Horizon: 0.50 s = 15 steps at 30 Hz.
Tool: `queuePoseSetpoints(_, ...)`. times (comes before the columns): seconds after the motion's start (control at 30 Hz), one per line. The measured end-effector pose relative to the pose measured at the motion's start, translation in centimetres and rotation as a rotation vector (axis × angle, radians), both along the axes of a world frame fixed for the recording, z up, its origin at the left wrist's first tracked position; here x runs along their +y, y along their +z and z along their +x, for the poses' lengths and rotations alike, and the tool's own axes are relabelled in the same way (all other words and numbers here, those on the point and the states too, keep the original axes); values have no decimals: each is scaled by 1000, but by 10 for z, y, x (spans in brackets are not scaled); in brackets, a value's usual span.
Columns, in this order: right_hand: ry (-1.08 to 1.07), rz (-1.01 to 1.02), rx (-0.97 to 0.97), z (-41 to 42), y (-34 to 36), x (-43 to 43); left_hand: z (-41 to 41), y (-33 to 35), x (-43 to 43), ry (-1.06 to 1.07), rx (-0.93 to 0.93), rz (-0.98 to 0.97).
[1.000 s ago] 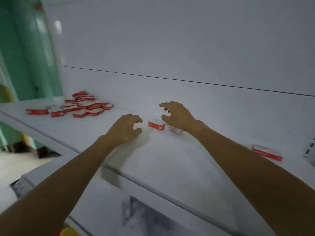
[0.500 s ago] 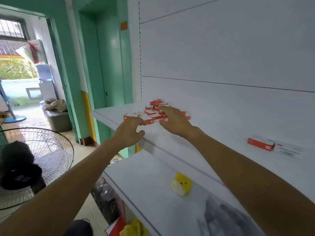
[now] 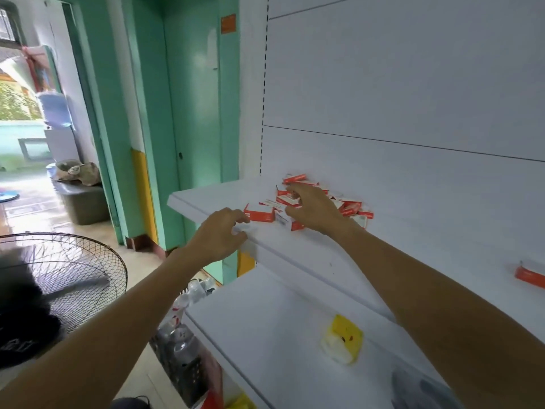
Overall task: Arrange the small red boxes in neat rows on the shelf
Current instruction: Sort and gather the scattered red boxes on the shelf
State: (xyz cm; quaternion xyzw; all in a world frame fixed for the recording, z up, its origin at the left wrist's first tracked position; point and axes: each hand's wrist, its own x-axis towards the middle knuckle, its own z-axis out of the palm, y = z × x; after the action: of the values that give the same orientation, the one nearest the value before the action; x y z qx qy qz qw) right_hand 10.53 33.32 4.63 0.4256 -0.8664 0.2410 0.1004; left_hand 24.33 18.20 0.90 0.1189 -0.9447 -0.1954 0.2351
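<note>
- Two bare arms reach up to the white shelf [image 3: 295, 252]
- Red boxes [image 3: 351, 206] lie in a loose, untidy heap at the shelf's left end, close to the back panel [image 3: 398, 187], some flat and some tilted over one another
- Left hand [image 3: 216, 234] sits at the shelf's front edge, fingers loosely bent and holding nothing; its fingertips touch the left end of the front box [image 3: 259, 216]
- Right hand [image 3: 317, 209] lies palm down over the heap with fingers bent onto the boxes; whether it pinches one I cannot tell
- One lone box [image 3: 529, 277] lies well apart, far right on the same shelf
- Lower shelf [image 3: 265, 320] carries a yellow packet [image 3: 345, 335]
- Fan [image 3: 73, 276] stands on the floor at left
</note>
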Motion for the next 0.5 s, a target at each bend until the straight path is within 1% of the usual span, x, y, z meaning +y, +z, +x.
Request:
queuePoseSetpoints(0.13, -10, -27, 14, -34, 6, -28, -37, 2, -26, -42, 32, -47)
queuePoseSetpoints(0.27, -69, -40, 5, -63, 17, -51, -74, 11, -54, -79, 87, -99)
queuePoseSetpoints(0.4, -97, -17, 20, -79, 17, -69, -104, 14, -78, -162, 70, -78)
queuePoseSetpoints(0.5, -164, 19, 39, -87, 16, -73, -124, 13, -87, -243, 42, -40)
